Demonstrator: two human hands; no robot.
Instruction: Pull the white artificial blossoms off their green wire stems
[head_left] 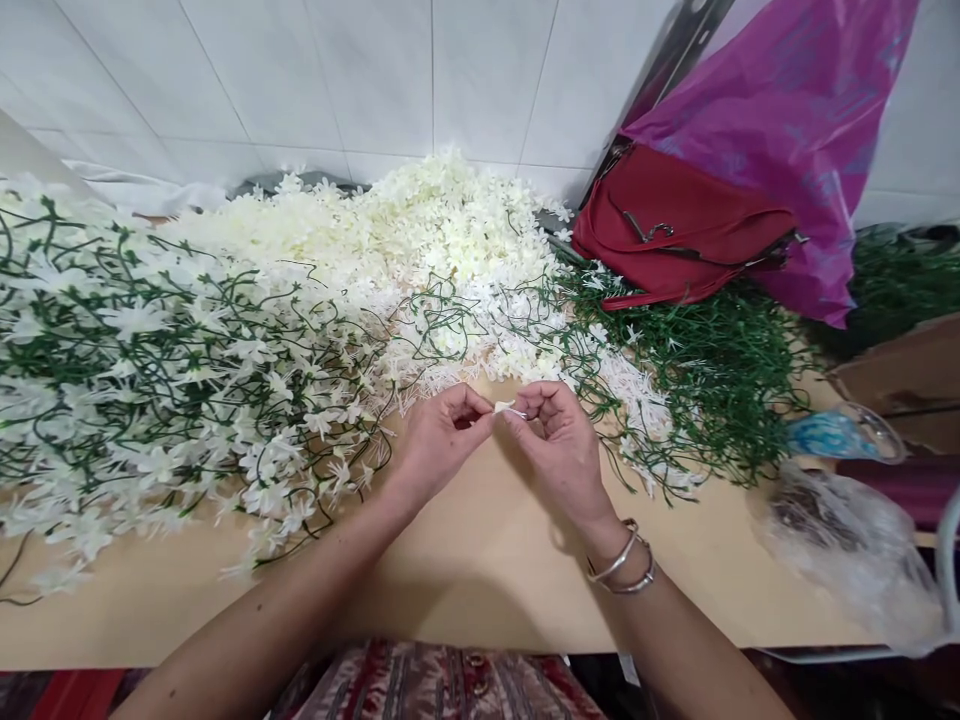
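Between my two hands, above the front part of the table [480,540], is a small white flower piece [508,407]. The fingertips of my left hand [442,430] pinch its left side. My right hand [559,440], with bracelets at the wrist, has its thumb and finger closed on the right side, where thin white strands show. Just beyond my hands lies a heap of loose white blossoms [457,220]. White flowers on green stems [187,370] are piled to the left of my left hand. Bare green stems [697,370] lie to the right.
A red handbag [675,225] rests on the green stems at the back right, beside a purple plastic bag [787,130]. A blue-patterned cup [832,434] and a clear plastic bag [847,550] are at the right. A tiled wall [375,80] stands behind the table.
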